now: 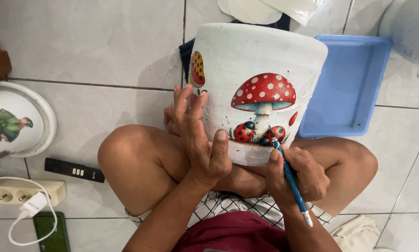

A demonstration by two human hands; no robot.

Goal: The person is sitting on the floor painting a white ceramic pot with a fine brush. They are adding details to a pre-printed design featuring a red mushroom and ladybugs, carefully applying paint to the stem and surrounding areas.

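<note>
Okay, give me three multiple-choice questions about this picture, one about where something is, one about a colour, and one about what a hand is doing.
1. Where does the blue tray lie?
A. on the floor beside the white pot
B. on the person's lap
C. inside the pot

2. What colour is the big mushroom cap on the pot?
A. green
B. red with white dots
C. plain yellow

3. What does the right hand do?
A. rests flat on the floor
B. holds a phone
C. holds a blue brush to the pot

Answers: 1 A, the tray sits on the tiles; 2 B, dots show clearly; 3 C, the tip meets the ladybugs, while the left hand steadies the pot.
</note>
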